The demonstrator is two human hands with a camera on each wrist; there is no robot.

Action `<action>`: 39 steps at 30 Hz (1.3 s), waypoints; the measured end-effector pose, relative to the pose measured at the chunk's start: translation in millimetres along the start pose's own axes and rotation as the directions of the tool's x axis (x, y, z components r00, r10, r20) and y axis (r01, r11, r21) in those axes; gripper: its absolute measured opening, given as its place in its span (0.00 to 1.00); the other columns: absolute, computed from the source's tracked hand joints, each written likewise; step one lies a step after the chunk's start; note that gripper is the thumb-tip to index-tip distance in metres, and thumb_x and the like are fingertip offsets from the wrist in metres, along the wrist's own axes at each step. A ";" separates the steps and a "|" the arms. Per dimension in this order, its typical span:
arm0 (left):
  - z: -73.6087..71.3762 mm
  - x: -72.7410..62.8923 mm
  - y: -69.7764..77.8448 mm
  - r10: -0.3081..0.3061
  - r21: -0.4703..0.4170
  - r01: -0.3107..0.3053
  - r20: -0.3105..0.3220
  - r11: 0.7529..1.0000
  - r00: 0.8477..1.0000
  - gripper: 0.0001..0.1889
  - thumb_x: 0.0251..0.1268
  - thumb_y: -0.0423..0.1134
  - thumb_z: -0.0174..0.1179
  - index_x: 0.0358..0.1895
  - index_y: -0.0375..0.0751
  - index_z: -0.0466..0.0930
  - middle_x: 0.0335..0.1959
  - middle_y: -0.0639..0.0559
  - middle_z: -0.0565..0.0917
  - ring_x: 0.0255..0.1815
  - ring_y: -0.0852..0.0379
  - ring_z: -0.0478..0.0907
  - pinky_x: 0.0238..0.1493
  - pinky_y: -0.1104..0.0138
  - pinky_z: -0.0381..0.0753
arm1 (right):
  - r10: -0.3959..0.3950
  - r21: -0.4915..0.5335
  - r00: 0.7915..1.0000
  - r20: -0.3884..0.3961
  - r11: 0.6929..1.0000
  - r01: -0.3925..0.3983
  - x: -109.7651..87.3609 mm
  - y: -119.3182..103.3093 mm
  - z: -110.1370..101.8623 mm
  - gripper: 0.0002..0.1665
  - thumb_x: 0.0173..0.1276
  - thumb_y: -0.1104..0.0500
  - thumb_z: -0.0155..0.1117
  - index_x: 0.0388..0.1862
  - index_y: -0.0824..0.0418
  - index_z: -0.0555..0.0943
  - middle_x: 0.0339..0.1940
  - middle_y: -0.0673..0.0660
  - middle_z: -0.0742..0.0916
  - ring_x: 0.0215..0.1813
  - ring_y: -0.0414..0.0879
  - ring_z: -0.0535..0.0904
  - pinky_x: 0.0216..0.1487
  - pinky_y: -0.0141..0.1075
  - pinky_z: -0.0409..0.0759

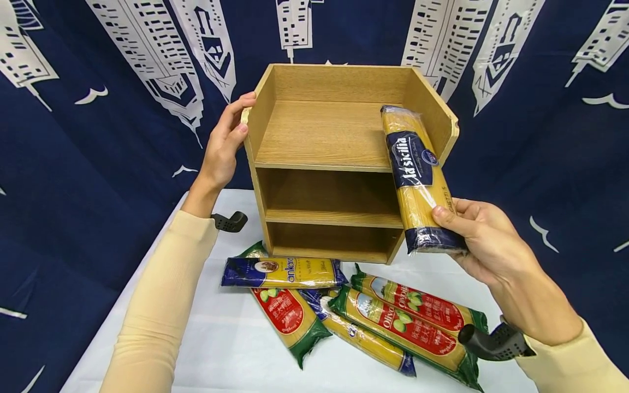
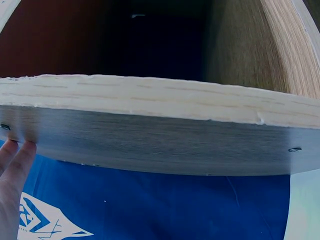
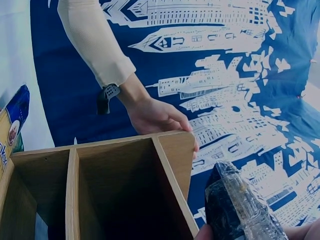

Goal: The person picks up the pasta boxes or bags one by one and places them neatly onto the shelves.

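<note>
My right hand (image 1: 491, 240) grips the lower end of a spaghetti packet (image 1: 415, 174), its thumb across the front. The yellow packet with a dark blue label is tilted, its upper end in front of the wooden shelf unit's top compartment near the right side panel. In the right wrist view, the packet's clear and dark wrapper (image 3: 232, 205) shows beside the unit. My left hand (image 1: 223, 142) rests against the upper left side panel of the shelf unit (image 1: 324, 131); fingers (image 2: 22, 160) lie on the panel's outer face.
Below the unit, an ankara pasta packet (image 1: 295, 273) lies across a green-ended packet (image 1: 290, 322). Another yellow and blue packet (image 1: 368, 341) and two red-labelled packets (image 1: 393, 322) lie to the right on the white table (image 1: 211, 338). A navy curtain with white buildings (image 1: 123, 136) hangs behind.
</note>
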State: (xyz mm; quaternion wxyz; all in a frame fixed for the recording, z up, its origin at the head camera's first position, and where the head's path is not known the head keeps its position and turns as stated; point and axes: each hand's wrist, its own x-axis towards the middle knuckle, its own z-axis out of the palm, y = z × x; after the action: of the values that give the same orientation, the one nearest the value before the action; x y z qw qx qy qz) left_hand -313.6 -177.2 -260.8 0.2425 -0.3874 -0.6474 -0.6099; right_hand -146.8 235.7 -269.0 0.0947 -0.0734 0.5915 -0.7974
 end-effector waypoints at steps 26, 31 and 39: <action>-2.1 -0.1 -1.0 0.035 0.025 -0.035 0.021 0.999 0.999 0.26 0.72 0.39 0.47 0.69 0.30 0.68 0.75 0.46 0.68 0.71 0.47 0.66 0.64 0.58 0.69 | 0.041 0.158 0.994 -0.101 0.987 -0.024 32.7 -19.3 10.6 0.13 0.75 0.63 0.61 0.54 0.68 0.78 0.48 0.61 0.85 0.45 0.51 0.87 0.46 0.41 0.85; -1.0 0.8 -1.4 0.034 0.033 -0.034 0.011 0.999 0.999 0.26 0.71 0.39 0.47 0.69 0.29 0.68 0.74 0.45 0.69 0.71 0.47 0.66 0.65 0.58 0.69 | 0.039 0.175 0.991 -0.131 0.984 -0.016 40.8 -23.1 11.9 0.12 0.73 0.64 0.64 0.51 0.68 0.79 0.46 0.60 0.85 0.44 0.50 0.87 0.44 0.41 0.86; -1.3 0.2 -2.8 0.022 0.035 -0.022 0.001 0.999 1.000 0.26 0.71 0.38 0.46 0.69 0.29 0.68 0.75 0.45 0.68 0.72 0.47 0.66 0.66 0.58 0.68 | 0.012 0.188 0.996 -0.084 0.982 0.003 42.3 -22.2 11.0 0.21 0.73 0.68 0.61 0.62 0.70 0.69 0.52 0.62 0.82 0.48 0.52 0.86 0.47 0.44 0.85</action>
State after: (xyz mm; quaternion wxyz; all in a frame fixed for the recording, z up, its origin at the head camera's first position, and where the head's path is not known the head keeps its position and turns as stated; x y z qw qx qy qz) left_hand -316.2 -178.3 -262.1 0.2557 -0.3903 -0.6539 -0.5956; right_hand -186.8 221.7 -244.3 0.0779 -0.0291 0.5173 -0.8518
